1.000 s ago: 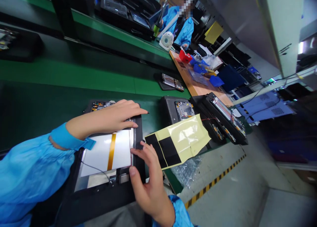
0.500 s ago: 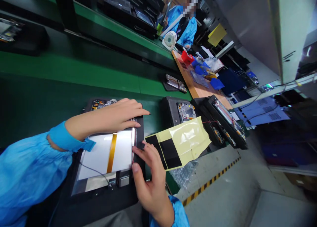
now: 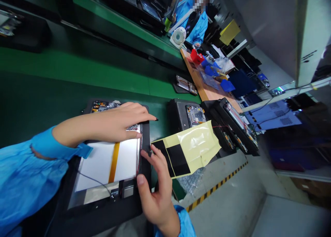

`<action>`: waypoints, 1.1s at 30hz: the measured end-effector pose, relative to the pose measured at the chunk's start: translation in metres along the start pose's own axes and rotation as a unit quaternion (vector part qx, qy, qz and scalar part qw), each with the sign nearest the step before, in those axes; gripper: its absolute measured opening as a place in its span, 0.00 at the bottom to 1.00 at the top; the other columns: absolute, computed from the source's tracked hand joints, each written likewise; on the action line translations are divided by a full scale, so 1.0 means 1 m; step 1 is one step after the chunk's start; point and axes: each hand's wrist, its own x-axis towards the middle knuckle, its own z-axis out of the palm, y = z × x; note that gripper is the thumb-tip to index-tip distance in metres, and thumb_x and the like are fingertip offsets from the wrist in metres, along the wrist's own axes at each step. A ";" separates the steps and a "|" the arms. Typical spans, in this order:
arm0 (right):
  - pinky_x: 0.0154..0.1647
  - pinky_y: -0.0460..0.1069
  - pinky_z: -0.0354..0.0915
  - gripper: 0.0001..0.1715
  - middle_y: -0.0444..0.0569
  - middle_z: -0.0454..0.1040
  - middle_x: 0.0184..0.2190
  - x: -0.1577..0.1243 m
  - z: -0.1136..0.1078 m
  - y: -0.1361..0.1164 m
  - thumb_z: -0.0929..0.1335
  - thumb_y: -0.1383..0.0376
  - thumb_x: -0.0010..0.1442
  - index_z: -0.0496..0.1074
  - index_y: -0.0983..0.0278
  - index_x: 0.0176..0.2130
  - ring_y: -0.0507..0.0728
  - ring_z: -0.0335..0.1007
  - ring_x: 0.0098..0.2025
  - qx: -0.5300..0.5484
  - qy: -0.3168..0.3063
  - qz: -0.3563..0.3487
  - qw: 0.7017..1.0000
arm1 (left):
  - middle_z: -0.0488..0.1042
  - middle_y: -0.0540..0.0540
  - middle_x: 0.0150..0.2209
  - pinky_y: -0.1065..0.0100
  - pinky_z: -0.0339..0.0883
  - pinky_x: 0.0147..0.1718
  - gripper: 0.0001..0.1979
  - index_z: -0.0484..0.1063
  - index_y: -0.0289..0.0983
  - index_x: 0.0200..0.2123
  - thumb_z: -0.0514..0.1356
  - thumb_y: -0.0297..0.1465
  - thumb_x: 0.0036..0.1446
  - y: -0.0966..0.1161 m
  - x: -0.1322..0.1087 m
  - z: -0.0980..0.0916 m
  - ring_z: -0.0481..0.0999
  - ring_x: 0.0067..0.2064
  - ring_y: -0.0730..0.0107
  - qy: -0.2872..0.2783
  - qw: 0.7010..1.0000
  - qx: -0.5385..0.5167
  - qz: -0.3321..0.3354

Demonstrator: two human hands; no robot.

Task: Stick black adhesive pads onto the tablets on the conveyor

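An opened tablet-like device lies in a black holder [image 3: 103, 214] in front of me. It shows a white battery [image 3: 126, 161] crossed by an amber tape strip [image 3: 114, 163], with a circuit board [image 3: 102, 106] at its far end. My left hand [image 3: 124, 121] rests across the device between board and battery, fingers stretched toward the right edge. My right hand [image 3: 157, 181] is at the holder's right side, fingers apart, thumb by the device's edge. A thin black cable [image 3: 95, 180] runs over the battery's near part. Right of the holder is a yellow backing sheet [image 3: 199, 144] with black adhesive pieces [image 3: 178, 159].
Behind the sheet, another black holder carries a circuit board [image 3: 195, 115]; more holders with devices [image 3: 239, 119] lean beside it. A further device [image 3: 186, 84] lies on the green bench [image 3: 124, 80]. A small white fan [image 3: 178, 37] and a co-worker in blue [image 3: 199, 28] are beyond.
My left hand's thumb has drawn slightly back to the left over the device. My right index finger has lifted a little off the device's edge. The view has shifted slightly.
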 end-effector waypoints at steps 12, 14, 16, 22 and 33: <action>0.77 0.66 0.64 0.44 0.55 0.81 0.66 0.007 -0.007 -0.005 0.67 0.68 0.72 0.51 0.63 0.80 0.63 0.67 0.77 -0.120 -0.062 -0.071 0.988 | 0.76 0.42 0.62 0.54 0.66 0.65 0.27 0.70 0.48 0.70 0.60 0.39 0.70 -0.001 0.002 0.003 0.73 0.65 0.49 0.001 1.000 -0.006 -0.016; 0.77 0.65 0.64 0.45 0.55 0.80 0.66 0.007 -0.007 -0.006 0.67 0.68 0.72 0.50 0.63 0.80 0.63 0.66 0.77 -0.123 -0.064 -0.071 0.988 | 0.75 0.42 0.63 0.54 0.65 0.66 0.27 0.69 0.48 0.70 0.60 0.40 0.70 0.000 0.002 0.001 0.72 0.66 0.49 0.003 1.000 -0.014 -0.021; 0.78 0.66 0.63 0.45 0.55 0.80 0.67 0.008 -0.007 -0.007 0.68 0.68 0.72 0.50 0.63 0.80 0.64 0.65 0.78 -0.125 -0.070 -0.072 0.987 | 0.75 0.42 0.64 0.53 0.64 0.66 0.27 0.69 0.48 0.71 0.60 0.39 0.70 0.000 0.003 0.000 0.71 0.66 0.49 0.002 1.000 -0.019 -0.024; 0.79 0.67 0.61 0.45 0.56 0.79 0.68 0.010 -0.007 -0.009 0.68 0.67 0.72 0.49 0.64 0.80 0.65 0.63 0.79 -0.139 -0.092 -0.074 0.983 | 0.75 0.42 0.62 0.54 0.63 0.66 0.25 0.69 0.47 0.70 0.56 0.37 0.72 -0.004 0.004 0.003 0.71 0.65 0.51 0.007 0.999 -0.038 -0.017; 0.74 0.70 0.66 0.52 0.57 0.81 0.65 0.028 -0.014 -0.012 0.69 0.63 0.75 0.39 0.57 0.83 0.69 0.73 0.72 -0.141 -0.125 -0.079 0.979 | 0.76 0.40 0.55 0.39 0.46 0.77 0.27 0.71 0.43 0.67 0.59 0.39 0.67 0.019 0.004 0.003 0.72 0.63 0.47 0.057 0.998 0.019 0.004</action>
